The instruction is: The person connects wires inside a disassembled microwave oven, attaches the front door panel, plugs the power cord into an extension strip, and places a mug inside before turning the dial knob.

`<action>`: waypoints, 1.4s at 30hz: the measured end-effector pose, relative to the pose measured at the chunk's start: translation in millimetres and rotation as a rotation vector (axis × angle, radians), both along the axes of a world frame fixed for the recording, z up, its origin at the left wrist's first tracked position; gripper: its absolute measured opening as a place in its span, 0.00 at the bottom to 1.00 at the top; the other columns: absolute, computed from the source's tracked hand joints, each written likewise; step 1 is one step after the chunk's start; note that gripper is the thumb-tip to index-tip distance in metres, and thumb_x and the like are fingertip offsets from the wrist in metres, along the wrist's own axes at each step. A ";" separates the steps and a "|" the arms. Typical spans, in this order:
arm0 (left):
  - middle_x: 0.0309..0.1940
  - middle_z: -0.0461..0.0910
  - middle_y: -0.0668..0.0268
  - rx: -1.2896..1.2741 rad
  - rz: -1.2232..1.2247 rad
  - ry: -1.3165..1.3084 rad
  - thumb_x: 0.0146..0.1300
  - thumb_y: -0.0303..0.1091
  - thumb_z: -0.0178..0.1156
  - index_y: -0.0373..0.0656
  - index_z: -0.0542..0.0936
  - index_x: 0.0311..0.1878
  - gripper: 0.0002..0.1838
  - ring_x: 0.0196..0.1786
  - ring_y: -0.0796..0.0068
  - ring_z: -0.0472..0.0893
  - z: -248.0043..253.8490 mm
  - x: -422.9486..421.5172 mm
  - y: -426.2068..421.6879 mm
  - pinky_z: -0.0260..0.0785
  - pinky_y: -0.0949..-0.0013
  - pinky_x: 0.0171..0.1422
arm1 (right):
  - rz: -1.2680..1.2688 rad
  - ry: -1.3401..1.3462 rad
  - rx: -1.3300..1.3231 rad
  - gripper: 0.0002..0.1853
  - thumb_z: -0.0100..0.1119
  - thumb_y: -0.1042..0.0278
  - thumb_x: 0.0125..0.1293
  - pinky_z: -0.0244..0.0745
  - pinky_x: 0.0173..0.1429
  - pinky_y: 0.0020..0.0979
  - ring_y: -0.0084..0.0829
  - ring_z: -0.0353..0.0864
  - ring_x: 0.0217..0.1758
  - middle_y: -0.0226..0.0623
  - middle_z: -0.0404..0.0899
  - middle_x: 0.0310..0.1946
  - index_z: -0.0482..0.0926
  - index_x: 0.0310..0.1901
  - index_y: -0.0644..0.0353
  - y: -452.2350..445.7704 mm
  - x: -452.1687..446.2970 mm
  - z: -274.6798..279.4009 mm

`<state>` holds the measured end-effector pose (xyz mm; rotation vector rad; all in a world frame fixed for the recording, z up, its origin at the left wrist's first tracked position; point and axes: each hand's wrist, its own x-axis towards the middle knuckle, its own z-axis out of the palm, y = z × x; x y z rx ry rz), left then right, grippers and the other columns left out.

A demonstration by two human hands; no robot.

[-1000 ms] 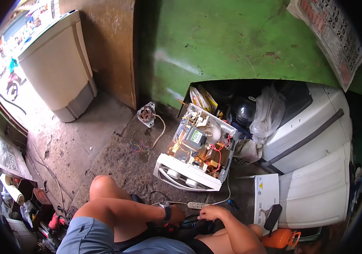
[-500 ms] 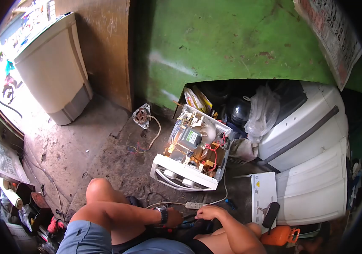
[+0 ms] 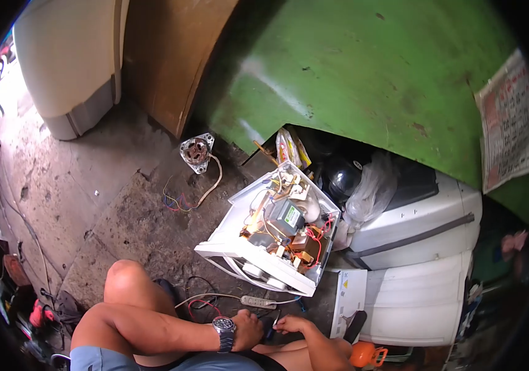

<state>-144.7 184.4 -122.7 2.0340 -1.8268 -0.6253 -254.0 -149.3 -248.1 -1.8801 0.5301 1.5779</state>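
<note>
My left hand [image 3: 247,329], with a metal wristwatch [image 3: 223,332] on its wrist, is closed over my lap; what it holds is hidden. Close to its right, my right hand [image 3: 291,323] has its fingers pinched around a thin, light-coloured piece too small to name. Something dark blue [image 3: 268,328] shows between the two hands. In front of them a power strip [image 3: 258,302] lies on the floor with its cord. Beyond it stands an opened microwave oven [image 3: 252,267], its transformer [image 3: 285,216] and red wires exposed.
An electric motor [image 3: 196,153] with loose wires lies on the floor near a brown panel [image 3: 165,62]. A white appliance [image 3: 419,297] lies at right, near an orange object [image 3: 366,354]. A tall cream appliance [image 3: 69,55] stands at left. A calendar [image 3: 510,123] hangs on the green wall.
The view has turned and shifted, so the microwave and motor appear rotated and closer. My hands remain close together over my lap; the thin piece at my right fingers now shows.
</note>
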 end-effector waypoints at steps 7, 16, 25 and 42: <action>0.47 0.88 0.67 -0.034 -0.083 0.133 0.70 0.36 0.56 0.44 0.88 0.53 0.16 0.50 0.64 0.85 52.4 16.3 26.8 0.70 0.53 0.48 | 0.007 0.078 -0.053 0.22 0.62 0.45 0.75 0.80 0.48 0.28 0.23 0.84 0.42 0.30 0.89 0.40 0.88 0.44 0.61 16.5 15.7 6.5; 0.41 0.87 0.60 -0.280 0.138 -0.035 0.67 0.36 0.54 0.42 0.90 0.44 0.16 0.42 0.62 0.82 41.1 18.6 27.8 0.66 0.55 0.39 | 0.022 0.095 0.015 0.19 0.61 0.49 0.76 0.75 0.44 0.30 0.20 0.77 0.36 0.26 0.85 0.34 0.88 0.42 0.58 8.9 32.0 -12.4; 0.37 0.88 0.65 -0.230 0.151 0.077 0.67 0.36 0.55 0.46 0.91 0.40 0.14 0.41 0.64 0.82 43.9 13.5 26.5 0.65 0.56 0.38 | 0.059 0.111 -0.010 0.16 0.61 0.55 0.76 0.78 0.53 0.31 0.24 0.82 0.43 0.32 0.90 0.42 0.89 0.49 0.59 27.7 45.7 -7.6; 0.40 0.89 0.71 -0.227 0.055 -0.004 0.67 0.38 0.57 0.52 0.91 0.41 0.13 0.45 0.65 0.84 43.5 41.2 46.7 0.66 0.55 0.38 | -0.044 0.150 -0.039 0.24 0.60 0.44 0.75 0.81 0.51 0.28 0.23 0.83 0.42 0.31 0.87 0.41 0.86 0.45 0.61 8.9 47.0 44.0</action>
